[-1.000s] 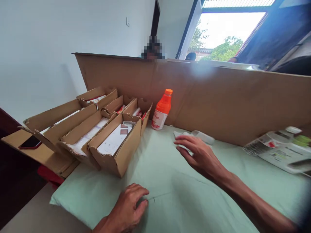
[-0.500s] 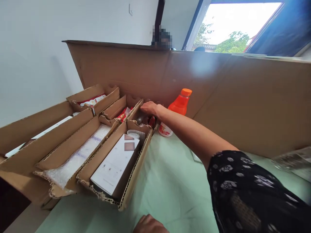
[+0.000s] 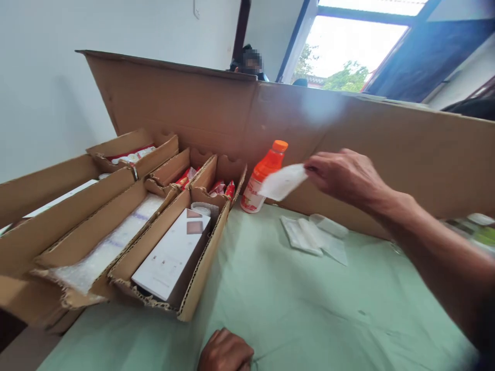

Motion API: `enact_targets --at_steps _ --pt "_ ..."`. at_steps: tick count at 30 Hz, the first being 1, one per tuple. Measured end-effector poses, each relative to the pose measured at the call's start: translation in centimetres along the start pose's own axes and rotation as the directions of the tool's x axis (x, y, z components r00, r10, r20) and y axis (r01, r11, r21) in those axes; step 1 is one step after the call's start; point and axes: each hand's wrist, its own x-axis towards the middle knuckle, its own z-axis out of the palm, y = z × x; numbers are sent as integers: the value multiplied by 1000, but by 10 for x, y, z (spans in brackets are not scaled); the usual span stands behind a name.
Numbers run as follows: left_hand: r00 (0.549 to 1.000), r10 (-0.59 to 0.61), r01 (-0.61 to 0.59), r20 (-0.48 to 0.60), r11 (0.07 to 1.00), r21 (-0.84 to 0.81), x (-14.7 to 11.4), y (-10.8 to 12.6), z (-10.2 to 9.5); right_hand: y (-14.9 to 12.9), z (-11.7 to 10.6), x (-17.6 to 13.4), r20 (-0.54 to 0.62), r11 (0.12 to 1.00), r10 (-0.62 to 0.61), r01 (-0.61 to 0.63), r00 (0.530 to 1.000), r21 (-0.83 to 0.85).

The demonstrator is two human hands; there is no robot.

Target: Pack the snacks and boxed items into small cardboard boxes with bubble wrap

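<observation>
My right hand (image 3: pixel 336 172) is raised above the table at the right, its fingertips closed on one end of a thin white sheet (image 3: pixel 284 181). Motion blurs the sheet, and it overlaps the lower right of an orange-capped bottle (image 3: pixel 266 162). At the bottom edge, my left hand (image 3: pixel 226 351) rests on the green cloth with its fingers curled; nothing shows in it. White flat packets (image 3: pixel 303 236) lie on the cloth below my right forearm. Left of the bottle, a small cardboard compartment holds red-and-white wrapped packets (image 3: pixel 224 189).
Several open cardboard trays (image 3: pixel 181 304) stand at the left, one with a white box (image 3: pixel 172 255), another with a bubble-wrapped item (image 3: pixel 116 245). A tall cardboard panel (image 3: pixel 193 105) runs behind the table (image 3: pixel 294 309). Beyond it, a person (image 3: pixel 245 59) is partly visible.
My right hand has come out of the small cardboard compartment and moved right, now with the white sheet in its fingers. My left hand stays at the bottom edge. The view has shifted a little.
</observation>
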Motion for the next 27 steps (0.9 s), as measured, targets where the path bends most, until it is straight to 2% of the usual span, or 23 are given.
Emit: enact_targets --at_steps 2,3,4,6,7,9,10,11,13,17,19,21,22,23,25,26,27 --pt "999 14 -15 -40 1000 -18 4 1 0 6 2 -10 36 1000 10 -10 999 -26" --pt "999 14 -15 -50 1000 -19 5 2 0 -3 3 -7 51 1000 -20 20 998 6" --pt "999 9 -10 -52 1000 -17 6 2 0 -20 4 2 49 996 -61 57 997 73" --pt "998 -4 3 -62 1000 -18 5 0 1 -72 3 29 47 955 -215 200 975 221" --pt "998 -3 2 -57 1000 -16 4 -2 3 -102 2 44 64 917 -323 296 944 266" --pt "999 20 -20 -36 1000 6 -1 -7 9 -158 3 72 122 823 -542 497 831 276" --pt "999 29 -28 -36 999 27 -3 -11 13 -181 5 82 155 802 -585 540 796 256" --pt "999 32 -30 -37 998 49 -6 -14 17 -199 9 89 175 789 -609 569 773 232" --pt "998 36 -33 -44 997 70 -9 -19 23 -223 19 93 184 793 -608 580 772 186" --pt "996 37 -35 -76 999 27 -8 -17 23 -240 35 82 150 795 -605 583 782 170" --pt "996 16 -16 -83 1000 -2 -4 -12 17 -236 30 79 135 806 -585 556 800 201" --pt "998 0 -2 -57 999 -40 1 -7 10 -215 16 76 107 848 -506 471 856 245" --pt "999 -5 3 -41 998 -63 3 -5 7 -196 6 74 81 869 -446 409 892 280" --pt "1000 -9 6 -27 996 -87 5 -2 3 -170 -4 70 55 892 -356 322 933 317" --pt "999 -22 16 -46 991 -136 9 2 -7 -106 -24 59 26 868 -222 185 975 460" --pt "997 -35 25 -63 987 -159 10 5 -14 -73 -32 53 64 852 -135 83 989 516" --pt "996 -50 36 -79 984 -177 11 7 -22 -42 -39 47 156 872 -46 -37 987 489"
